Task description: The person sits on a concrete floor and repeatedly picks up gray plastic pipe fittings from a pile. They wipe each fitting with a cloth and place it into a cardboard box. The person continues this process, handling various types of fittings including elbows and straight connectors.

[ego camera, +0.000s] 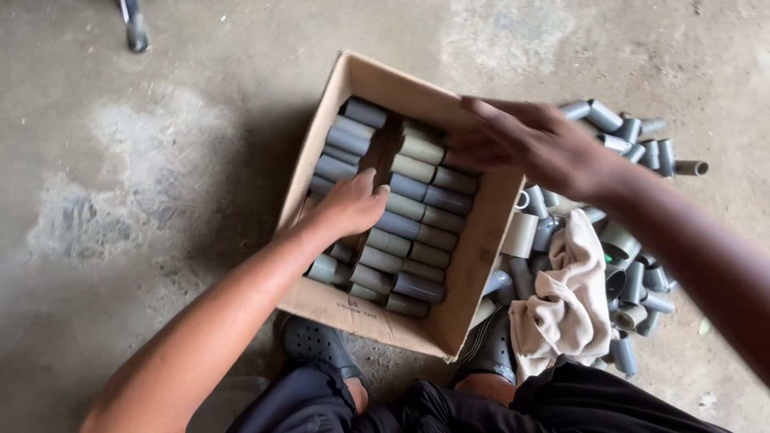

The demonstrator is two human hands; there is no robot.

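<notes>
Packing short grey plastic pipe sleeves in rows inside the open brown cardboard box, left hand pressing them flat-fingered, right hand hovering spread, empty, above the box's far rim; next, judged, fetching from the loose grey sleeve pile right of the box.
</notes>
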